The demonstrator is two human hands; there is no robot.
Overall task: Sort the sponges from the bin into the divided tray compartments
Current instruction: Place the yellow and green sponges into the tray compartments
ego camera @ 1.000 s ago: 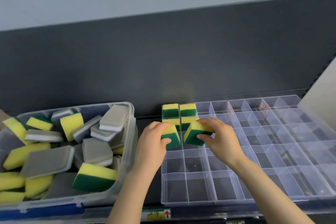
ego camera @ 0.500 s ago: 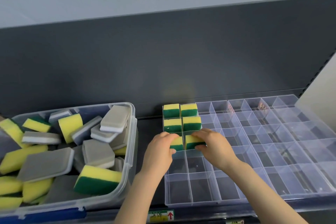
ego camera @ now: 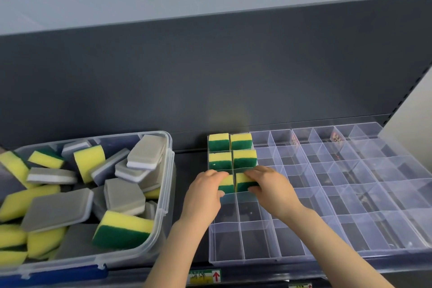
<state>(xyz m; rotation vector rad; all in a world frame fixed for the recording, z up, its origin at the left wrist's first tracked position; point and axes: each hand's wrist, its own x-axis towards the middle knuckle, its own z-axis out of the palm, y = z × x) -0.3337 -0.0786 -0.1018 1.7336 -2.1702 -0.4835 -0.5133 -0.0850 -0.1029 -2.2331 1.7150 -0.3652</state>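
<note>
Here, the left hand (ego camera: 205,190) and right hand (ego camera: 268,184) each hold a sponge in the clear divided tray (ego camera: 364,196).
The left hand pinches the first sponge (ego camera: 227,184) in the third-row compartment at the tray's left edge, fingers curled over its top. The right hand grips the second sponge (ego camera: 244,182) in the compartment just beside it. Four seated sponges (ego camera: 219,142) stand upright in the two rows behind, in the same two columns. To the left, the clear bin (ego camera: 167,194) holds jumbled yellow-and-green sponges (ego camera: 124,229) and grey-and-white sponges (ego camera: 56,208).
</note>
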